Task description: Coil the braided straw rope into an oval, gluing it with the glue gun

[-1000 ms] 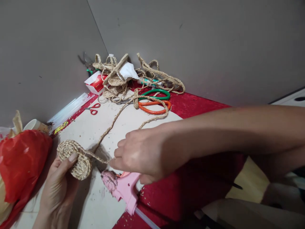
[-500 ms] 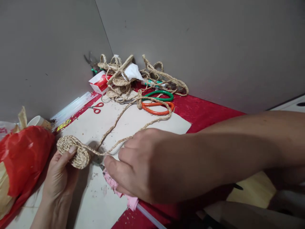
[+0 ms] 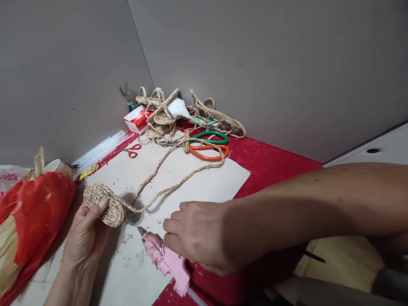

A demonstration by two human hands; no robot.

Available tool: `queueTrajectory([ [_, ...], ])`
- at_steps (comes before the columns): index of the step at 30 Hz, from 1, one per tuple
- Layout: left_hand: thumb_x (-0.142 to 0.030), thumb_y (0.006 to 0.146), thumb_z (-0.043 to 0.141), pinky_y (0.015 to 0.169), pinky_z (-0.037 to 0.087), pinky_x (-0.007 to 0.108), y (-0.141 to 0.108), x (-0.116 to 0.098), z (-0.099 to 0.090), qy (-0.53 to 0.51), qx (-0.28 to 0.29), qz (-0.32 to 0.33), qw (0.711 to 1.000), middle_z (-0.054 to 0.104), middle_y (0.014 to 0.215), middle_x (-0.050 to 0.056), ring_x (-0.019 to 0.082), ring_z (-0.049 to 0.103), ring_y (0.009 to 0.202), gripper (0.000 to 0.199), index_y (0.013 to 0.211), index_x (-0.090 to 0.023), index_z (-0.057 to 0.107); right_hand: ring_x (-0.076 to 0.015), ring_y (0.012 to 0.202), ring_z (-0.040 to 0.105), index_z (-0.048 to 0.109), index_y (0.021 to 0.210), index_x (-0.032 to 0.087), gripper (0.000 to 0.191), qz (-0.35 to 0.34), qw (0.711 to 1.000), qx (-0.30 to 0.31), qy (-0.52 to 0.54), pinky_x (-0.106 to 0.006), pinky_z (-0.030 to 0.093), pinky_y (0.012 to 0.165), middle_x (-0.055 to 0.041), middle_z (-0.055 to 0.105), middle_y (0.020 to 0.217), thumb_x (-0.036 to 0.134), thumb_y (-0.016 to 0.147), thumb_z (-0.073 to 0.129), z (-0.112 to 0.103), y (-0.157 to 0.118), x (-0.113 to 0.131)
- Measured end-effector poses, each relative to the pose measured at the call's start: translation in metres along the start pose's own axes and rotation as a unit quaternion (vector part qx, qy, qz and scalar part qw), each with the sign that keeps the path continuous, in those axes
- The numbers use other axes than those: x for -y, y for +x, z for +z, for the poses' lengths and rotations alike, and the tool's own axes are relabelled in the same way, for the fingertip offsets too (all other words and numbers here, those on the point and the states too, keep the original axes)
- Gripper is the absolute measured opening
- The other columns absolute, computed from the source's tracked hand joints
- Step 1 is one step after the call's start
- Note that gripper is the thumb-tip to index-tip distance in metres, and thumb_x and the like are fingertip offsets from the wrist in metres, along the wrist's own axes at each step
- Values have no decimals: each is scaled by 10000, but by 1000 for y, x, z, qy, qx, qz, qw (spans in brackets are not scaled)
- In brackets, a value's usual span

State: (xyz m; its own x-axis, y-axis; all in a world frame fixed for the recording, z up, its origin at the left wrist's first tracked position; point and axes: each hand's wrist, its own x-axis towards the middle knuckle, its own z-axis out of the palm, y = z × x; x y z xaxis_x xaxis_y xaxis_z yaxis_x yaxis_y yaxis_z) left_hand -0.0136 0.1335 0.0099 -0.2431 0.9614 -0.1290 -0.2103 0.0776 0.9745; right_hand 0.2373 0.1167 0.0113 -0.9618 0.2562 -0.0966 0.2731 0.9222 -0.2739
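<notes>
My left hand (image 3: 86, 229) holds a coiled piece of braided straw (image 3: 108, 206) between thumb and fingers. Its two round coils form a figure eight. From it a braided straw cord (image 3: 178, 185) runs in a long loop across the white board to the scissors. A pink hot glue gun (image 3: 165, 257) lies on the board, nozzle toward the coil, its body smeared with glue and straw bits. Just right of it, my right hand (image 3: 197, 236) is closed, palm down with fingers curled. What those fingers hold, if anything, is hidden.
Scissors with green and orange handles (image 3: 208, 153) and small red scissors (image 3: 132, 151) lie on the white board (image 3: 207, 187). Behind are a straw braid pile (image 3: 162, 112), a red-white box (image 3: 138, 120) and clear glue sticks (image 3: 102, 148). At left stand a red bag (image 3: 44, 212) and paper cup (image 3: 57, 165).
My right hand has drawn back to the right from the cord, uncovering more of the glue gun. My left hand still holds the coil. The whole view has shifted slightly.
</notes>
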Motion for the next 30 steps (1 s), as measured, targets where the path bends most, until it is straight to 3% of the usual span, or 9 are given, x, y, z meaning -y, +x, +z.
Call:
queueTrajectory([
  [3,-157,572,872,685,592,259,1,1,-1,6,-6,-1,1000,762,843,29,170,703,697,362,903,-165,727,-172,728,510,595,1102,110,349,-4,999,17,33,-333,397,596,-80,595,1017,224,773,617,-2,-3,-5],
  [5,-159,564,874,672,597,270,1,1,-2,11,-9,-2,1000,757,819,19,175,703,685,359,891,-179,728,-154,692,494,606,1030,123,299,-8,998,-9,63,-312,380,570,-71,603,990,198,740,618,-4,-8,-11],
  [8,-191,572,877,618,615,323,-1,1,-2,19,-11,-5,1000,755,796,18,216,710,698,333,865,-248,730,-144,739,515,585,934,146,250,-56,976,-132,162,-269,409,616,-57,615,924,136,685,563,-9,-16,-25],
  [10,-217,582,877,594,623,374,-2,1,-1,25,-10,-10,1000,739,739,22,263,719,731,318,850,-298,727,-140,795,537,558,949,140,257,-101,936,-225,250,-246,441,691,-63,620,912,149,692,540,-11,-22,-34],
  [11,-220,578,879,600,625,390,-2,1,0,29,-9,-15,999,733,725,24,280,724,753,323,849,-308,727,-129,763,528,547,933,140,227,-98,918,-259,285,-236,441,682,-55,612,874,174,709,542,-12,-23,-37],
  [14,-215,529,897,649,625,374,-3,2,1,39,-8,-26,999,743,773,20,283,733,795,395,877,-298,728,-79,591,432,480,781,173,94,-5,881,-313,355,-196,381,555,18,511,695,221,755,557,-11,-22,-39],
  [19,-224,477,910,634,624,393,-8,7,5,59,-9,-60,996,759,815,42,321,732,841,491,920,-326,725,-57,524,390,420,677,184,334,46,852,-286,436,-194,334,516,62,428,591,374,791,670,-1,-9,-37],
  [23,-252,514,898,569,618,444,-15,9,9,66,-11,-83,994,762,827,50,361,723,882,474,920,-400,703,-64,532,385,448,688,184,343,63,837,-287,462,-206,325,527,61,440,587,421,796,673,3,-6,-39],
  [30,-248,454,913,524,595,476,-20,9,14,65,-24,-107,992,773,851,47,397,712,893,595,972,-446,697,-65,542,380,446,667,186,359,102,828,-297,464,-215,316,530,63,438,593,422,786,689,1,-9,-36],
])
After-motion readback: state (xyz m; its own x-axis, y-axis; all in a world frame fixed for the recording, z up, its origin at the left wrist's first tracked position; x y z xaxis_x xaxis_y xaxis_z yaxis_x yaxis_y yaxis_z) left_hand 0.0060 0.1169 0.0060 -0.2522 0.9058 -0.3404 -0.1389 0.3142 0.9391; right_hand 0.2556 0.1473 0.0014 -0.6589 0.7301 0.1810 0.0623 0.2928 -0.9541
